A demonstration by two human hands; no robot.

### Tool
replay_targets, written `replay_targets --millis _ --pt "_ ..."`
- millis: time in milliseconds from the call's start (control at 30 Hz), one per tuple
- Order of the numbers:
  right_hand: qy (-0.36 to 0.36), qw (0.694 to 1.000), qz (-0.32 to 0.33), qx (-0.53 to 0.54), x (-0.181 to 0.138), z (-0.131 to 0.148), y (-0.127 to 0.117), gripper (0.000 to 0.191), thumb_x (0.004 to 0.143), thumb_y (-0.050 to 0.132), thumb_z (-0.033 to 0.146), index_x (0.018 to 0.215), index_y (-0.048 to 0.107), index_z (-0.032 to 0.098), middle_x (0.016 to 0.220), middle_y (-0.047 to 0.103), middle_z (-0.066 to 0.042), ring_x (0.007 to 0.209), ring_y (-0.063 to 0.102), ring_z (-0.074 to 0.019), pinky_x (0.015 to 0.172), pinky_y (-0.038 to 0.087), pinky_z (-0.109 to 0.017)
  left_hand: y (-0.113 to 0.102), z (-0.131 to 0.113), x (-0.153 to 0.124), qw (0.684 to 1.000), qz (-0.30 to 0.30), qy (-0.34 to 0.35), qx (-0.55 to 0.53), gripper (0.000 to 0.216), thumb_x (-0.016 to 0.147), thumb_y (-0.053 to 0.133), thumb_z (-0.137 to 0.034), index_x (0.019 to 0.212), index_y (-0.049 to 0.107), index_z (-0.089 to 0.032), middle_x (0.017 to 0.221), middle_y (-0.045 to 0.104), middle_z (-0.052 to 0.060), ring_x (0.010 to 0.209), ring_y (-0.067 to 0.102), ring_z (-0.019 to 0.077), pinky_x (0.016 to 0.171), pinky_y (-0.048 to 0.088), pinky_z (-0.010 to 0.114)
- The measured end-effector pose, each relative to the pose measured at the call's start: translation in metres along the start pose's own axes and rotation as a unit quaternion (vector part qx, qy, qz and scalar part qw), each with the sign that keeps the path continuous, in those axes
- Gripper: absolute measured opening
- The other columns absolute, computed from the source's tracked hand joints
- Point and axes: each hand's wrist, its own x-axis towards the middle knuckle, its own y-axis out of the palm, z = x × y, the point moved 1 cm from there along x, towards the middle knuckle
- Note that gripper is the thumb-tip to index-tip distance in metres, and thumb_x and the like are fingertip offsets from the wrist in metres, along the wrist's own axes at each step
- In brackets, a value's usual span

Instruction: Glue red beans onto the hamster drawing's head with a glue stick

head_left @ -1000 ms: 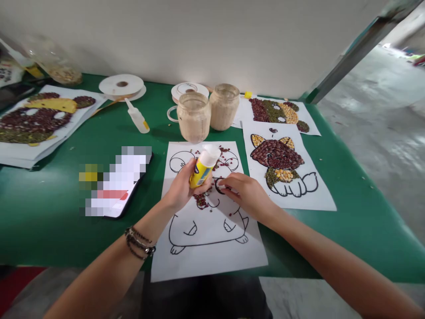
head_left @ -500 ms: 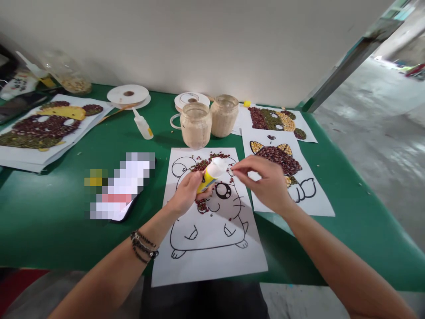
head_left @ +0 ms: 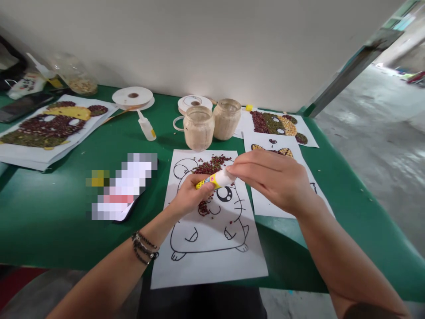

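Observation:
My left hand (head_left: 191, 195) is closed around a yellow glue stick (head_left: 212, 180), whose white end points to the right. My right hand (head_left: 275, 177) has its thumb and fingers pinched together at that white end; whatever sits between the fingertips is hidden. Both hands are over a sheet of paper (head_left: 212, 266) with a line-drawn hamster. Red and green beans (head_left: 212, 165) cover part of the hamster's head, with more around its mouth. The hamster's left eye, as I see it, is hidden behind my left hand and the glue stick.
Two glass jars (head_left: 198, 133) stand behind the paper, near ribbon spools (head_left: 133, 95) and a small glue bottle (head_left: 146, 127). A blurred phone (head_left: 124, 186) lies left. Bean-covered pictures (head_left: 53, 124) lie left and right; my right hand partly covers a cat picture (head_left: 275, 208).
My right hand has moved in to the glue stick's white end, its fingers now closer together. The glue stick has tipped flatter, toward the right. The view has shifted slightly.

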Motion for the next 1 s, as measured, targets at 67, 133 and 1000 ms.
replay_targets --millis 67,133,1000 --pt "-0.003 0.999 0.01 -0.036 -0.001 0.002 -0.003 0.021 0.084 0.038 0.014 0.085 0.058 0.021 0.079 0.062 -0.001 0.074 0.055 -0.0109 0.065 0.043 -0.024 -0.001 0.0 -0.001 1.0 -0.014 0.01 0.025 0.044 0.062 0.053 -0.059 0.053 0.045 -0.016 0.04 0.026 -0.008 0.035 0.02 0.0035 0.032 0.016 0.019" --pt "0.011 0.998 0.025 -0.061 -0.001 0.004 -0.004 0.021 0.084 0.039 0.015 0.081 0.059 0.019 0.075 0.061 -0.001 0.07 0.054 -0.0111 0.061 0.042 -0.024 -0.003 -0.002 -0.002 0.997 -0.025 0.026 0.066 0.041 0.065 0.053 -0.055 0.054 0.047 -0.015 0.042 0.029 -0.007 0.037 0.023 0.004 0.033 0.018 0.019" --pt "0.19 0.955 0.023 0.226 0.0 0.003 0.0 0.01 0.077 0.052 0.017 0.068 0.055 0.016 0.066 0.057 0.001 0.059 0.049 -0.0072 0.054 0.039 -0.021 -0.009 -0.022 -0.006 0.914 -0.136 0.167 0.344 0.039 0.061 0.058 -0.05 0.046 0.045 -0.016 0.039 0.033 -0.005 0.038 0.025 0.0056 0.035 0.02 0.02"
